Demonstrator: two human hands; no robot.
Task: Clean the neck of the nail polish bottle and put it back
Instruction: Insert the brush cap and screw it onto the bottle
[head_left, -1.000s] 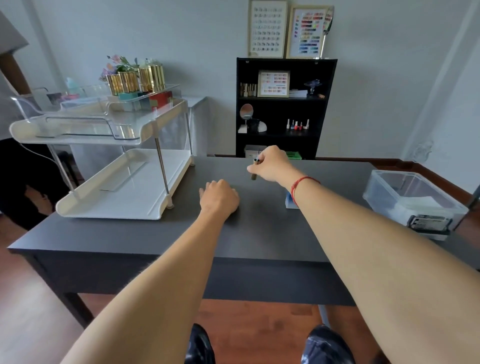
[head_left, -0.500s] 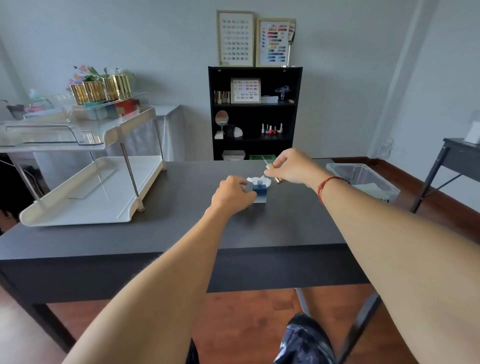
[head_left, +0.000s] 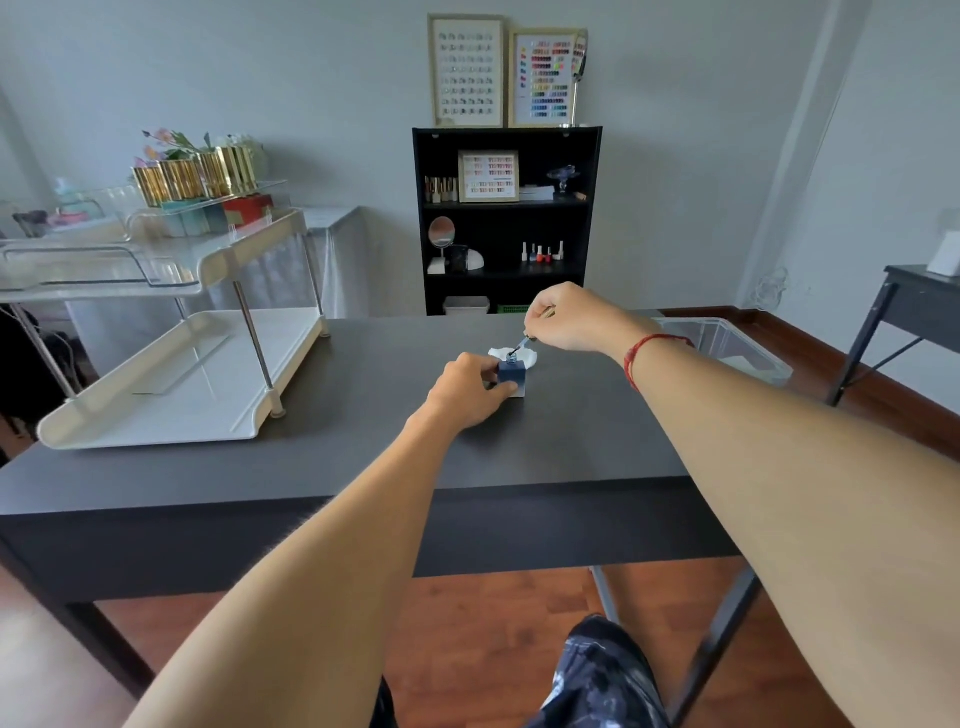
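1. The left hand (head_left: 470, 387) grips the dark blue nail polish bottle (head_left: 513, 376), which stands upright on the dark table (head_left: 322, 457) near its middle. If this grip loosens, the open bottle may tip and spill.
2. The right hand (head_left: 569, 318) pinches the cap, holding the brush (head_left: 520, 344) tilted with its tip at the bottle neck. A misaligned entry would likely smear polish on the neck.
3. The white cotton pad (head_left: 525, 357) lies just behind the bottle, touching or nearly so. A loaded brush may drip on it.
4. The clear bin (head_left: 737, 348) and white two-tier rack (head_left: 171, 384) stand well apart; collision appears unlikely.
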